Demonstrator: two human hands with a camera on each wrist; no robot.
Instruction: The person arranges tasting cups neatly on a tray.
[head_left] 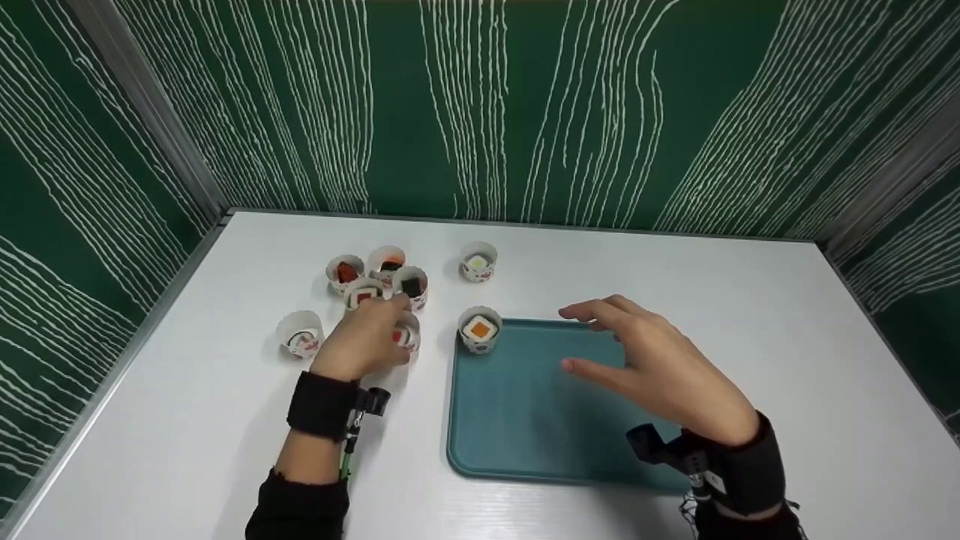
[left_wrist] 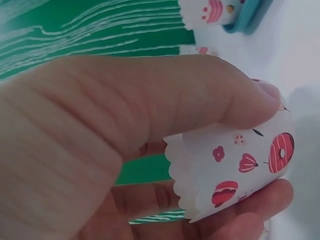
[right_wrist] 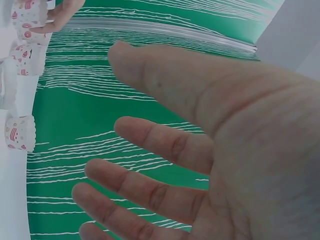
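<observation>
My left hand (head_left: 364, 337) grips a white paper baking cup (left_wrist: 225, 165) printed with donuts and flowers, thumb on one side and fingers on the other. In the head view this cup (head_left: 406, 337) shows a white and red piece inside, partly covered by the hand. The cup is at or just above the table; I cannot tell which. My right hand (head_left: 652, 352) hovers over the teal tray (head_left: 525, 420) with thumb and fingers spread and nothing between them. At the tray's far left corner stands a cup (head_left: 480, 341) holding a white piece with an orange square.
Behind the left hand several cups cluster, one with a red piece (head_left: 346, 274), another with a dark piece (head_left: 412, 287). A lone cup (head_left: 301, 334) stands left of that hand, and another (head_left: 478, 262) beyond the tray. Green walls (head_left: 405, 112) border the white table (head_left: 180, 360).
</observation>
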